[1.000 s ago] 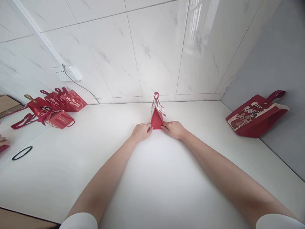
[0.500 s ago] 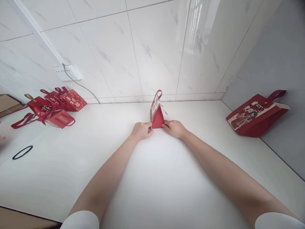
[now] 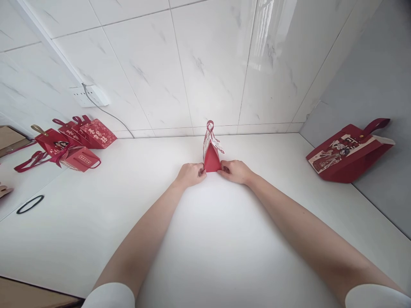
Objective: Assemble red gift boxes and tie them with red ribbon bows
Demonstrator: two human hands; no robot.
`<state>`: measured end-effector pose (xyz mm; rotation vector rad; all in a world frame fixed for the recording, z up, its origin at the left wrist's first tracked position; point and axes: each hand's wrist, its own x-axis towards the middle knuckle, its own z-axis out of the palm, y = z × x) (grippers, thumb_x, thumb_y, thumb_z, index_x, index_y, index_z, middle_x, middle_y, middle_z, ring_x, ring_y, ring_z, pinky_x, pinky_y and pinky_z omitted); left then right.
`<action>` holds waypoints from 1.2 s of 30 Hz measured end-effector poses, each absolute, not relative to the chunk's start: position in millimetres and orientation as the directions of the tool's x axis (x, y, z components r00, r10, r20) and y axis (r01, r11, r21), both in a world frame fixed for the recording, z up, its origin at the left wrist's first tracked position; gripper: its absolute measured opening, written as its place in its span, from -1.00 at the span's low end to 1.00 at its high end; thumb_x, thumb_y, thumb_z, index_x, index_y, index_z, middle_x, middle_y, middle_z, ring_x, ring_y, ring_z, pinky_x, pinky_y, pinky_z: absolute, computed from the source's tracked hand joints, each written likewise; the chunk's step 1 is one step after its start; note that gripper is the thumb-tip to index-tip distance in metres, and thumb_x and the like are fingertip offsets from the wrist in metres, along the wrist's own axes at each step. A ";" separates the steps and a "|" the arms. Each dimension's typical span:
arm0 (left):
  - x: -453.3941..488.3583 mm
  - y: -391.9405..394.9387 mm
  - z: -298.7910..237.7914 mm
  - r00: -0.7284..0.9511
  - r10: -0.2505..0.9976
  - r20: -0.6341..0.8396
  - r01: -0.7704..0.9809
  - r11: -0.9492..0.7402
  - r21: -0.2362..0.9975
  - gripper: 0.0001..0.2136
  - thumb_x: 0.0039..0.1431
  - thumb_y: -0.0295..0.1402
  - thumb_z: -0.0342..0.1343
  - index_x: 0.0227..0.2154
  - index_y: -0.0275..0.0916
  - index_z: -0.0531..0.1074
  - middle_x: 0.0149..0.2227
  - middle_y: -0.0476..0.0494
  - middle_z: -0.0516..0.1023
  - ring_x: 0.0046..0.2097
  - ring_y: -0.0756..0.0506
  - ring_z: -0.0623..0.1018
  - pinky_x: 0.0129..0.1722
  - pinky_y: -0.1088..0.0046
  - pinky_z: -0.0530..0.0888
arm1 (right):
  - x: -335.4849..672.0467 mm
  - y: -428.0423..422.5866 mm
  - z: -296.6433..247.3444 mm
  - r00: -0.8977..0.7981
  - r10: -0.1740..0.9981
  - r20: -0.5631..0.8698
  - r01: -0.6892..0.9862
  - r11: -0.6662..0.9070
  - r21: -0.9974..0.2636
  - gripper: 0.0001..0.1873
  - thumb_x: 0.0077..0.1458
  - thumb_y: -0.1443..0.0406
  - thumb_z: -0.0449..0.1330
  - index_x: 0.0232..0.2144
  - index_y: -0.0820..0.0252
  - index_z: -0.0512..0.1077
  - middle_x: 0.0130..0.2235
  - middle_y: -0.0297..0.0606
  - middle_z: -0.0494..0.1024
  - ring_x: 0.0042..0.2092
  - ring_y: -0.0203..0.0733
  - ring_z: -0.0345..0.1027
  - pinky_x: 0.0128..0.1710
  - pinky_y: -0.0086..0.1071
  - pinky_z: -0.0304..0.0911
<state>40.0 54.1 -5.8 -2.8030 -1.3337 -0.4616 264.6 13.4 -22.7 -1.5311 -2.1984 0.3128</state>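
Note:
Near the back wall a small red gift box (image 3: 212, 160) stands upright on the white table, its plain triangular side toward me. A ribbon loop rises from its top, and its printed white-and-red flaps slope down on both sides. My left hand (image 3: 192, 175) pinches the lower left corner with curled fingers. At the lower right corner, my right hand (image 3: 235, 172) is closed in the same way, thumb and finger on the edge. The far side of the box is hidden.
Several red gift boxes (image 3: 99, 133) with ribbon handles cluster at the left, below a wall socket (image 3: 89, 96) with a grey cable. A black ring (image 3: 30, 205) lies nearer. Another person's hand (image 3: 4, 190) shows at the left edge. One larger red box (image 3: 349, 153) stands against the grey panel.
The box's top and ribbon loop have shifted slightly left, and its right flap shows more widely. Both my hands keep their hold at the base. The other person's hand has come further into view.

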 end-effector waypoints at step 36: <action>50.5 47.3 -11.7 0.481 0.696 0.532 0.800 -0.598 0.059 -0.71 0.26 -0.16 -0.12 -0.34 -0.23 0.42 -0.43 -0.07 0.55 -0.50 -0.02 0.46 -0.53 0.44 0.18 | 249.6 5.2 -18.5 -0.154 0.913 0.379 0.935 0.259 -0.243 -0.57 0.30 0.07 -0.14 -0.39 0.18 0.38 -0.42 -0.25 0.54 -0.44 -0.20 0.34 -0.49 -0.38 -0.14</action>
